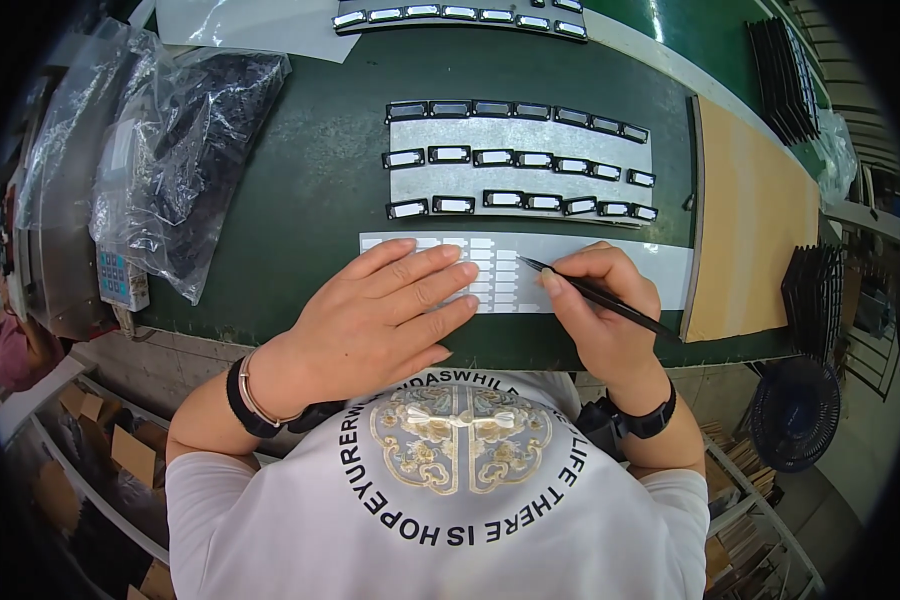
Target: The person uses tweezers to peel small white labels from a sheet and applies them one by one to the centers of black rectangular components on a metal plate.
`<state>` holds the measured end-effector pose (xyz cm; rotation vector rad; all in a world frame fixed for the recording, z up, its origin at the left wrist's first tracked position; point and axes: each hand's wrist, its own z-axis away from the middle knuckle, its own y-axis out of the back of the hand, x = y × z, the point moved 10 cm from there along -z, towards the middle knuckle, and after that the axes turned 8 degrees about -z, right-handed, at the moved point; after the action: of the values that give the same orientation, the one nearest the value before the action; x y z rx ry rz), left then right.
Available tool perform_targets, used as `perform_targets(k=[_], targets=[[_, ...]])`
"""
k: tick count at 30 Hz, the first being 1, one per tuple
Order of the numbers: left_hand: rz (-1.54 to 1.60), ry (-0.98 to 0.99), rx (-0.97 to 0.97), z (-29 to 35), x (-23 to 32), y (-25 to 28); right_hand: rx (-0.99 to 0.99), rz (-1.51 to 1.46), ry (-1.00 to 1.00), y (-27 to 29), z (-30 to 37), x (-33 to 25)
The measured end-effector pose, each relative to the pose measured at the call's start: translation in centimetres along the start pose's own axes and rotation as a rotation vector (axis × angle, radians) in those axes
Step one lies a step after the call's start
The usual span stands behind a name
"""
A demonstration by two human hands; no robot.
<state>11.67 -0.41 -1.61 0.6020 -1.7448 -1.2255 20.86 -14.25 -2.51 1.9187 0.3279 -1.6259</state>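
Note:
A long sheet (650, 268) lies along the near edge of the green table, with small white labels (505, 285) in rows on its left half. My left hand (380, 315) rests flat over the left end of the sheet, fingers spread, hiding some labels. Black pointed tweezers (625, 310) are gripped by my right hand (610, 325), held like a pen. Their tip is at the top of the right-hand label column; whether it pinches a label I cannot tell. Just beyond the sheet, small black rectangular parts with pale faces (493, 158) stand in three rows on a grey board (610, 145).
A brown cardboard sheet (735, 220) lies to the right. Plastic bags (200, 150) and a keypad device (122, 270) sit at the left. Another board of black parts (460, 14) is at the far side. Stacked black pieces (812, 300) and a fan (796, 413) are at the right.

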Motion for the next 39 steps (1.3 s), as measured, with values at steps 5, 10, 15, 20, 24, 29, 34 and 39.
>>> perform_targets(k=[5, 10, 15, 20, 24, 29, 34, 39], targets=[[-0.016, -0.009, 0.018, -0.1, 0.1, 0.3, -0.019, -0.024, -0.017, 0.0, 0.1, 0.3], [0.004, -0.012, 0.002, -0.1, -0.1, 0.3, -0.086, 0.001, 0.193, 0.1, 0.4, -1.1], [0.067, -0.012, 0.027, -0.4, -0.6, 2.0, -0.109, -0.071, 0.364, 1.3, 0.0, -4.9], [0.024, -0.043, 0.326, -0.9, -4.0, 8.6, 0.044, -0.45, 0.098, 2.8, -4.1, -5.0], [0.103, 0.27, 0.33, -2.6, -10.9, 9.2, 0.039, -0.537, -0.028, 0.2, -8.3, -4.6], [0.259, 0.306, 0.29, -3.8, -12.6, 7.3, 0.004, -0.502, -0.118, -2.9, -10.7, -3.3], [0.347, 0.338, 0.287, -3.9, -13.9, 6.2, 0.023, -0.457, -0.166, -3.7, -10.9, -2.1], [0.311, 0.281, 0.315, -4.0, -14.1, 6.2, 0.022, -0.361, -0.158, -4.1, -11.2, -1.8]])
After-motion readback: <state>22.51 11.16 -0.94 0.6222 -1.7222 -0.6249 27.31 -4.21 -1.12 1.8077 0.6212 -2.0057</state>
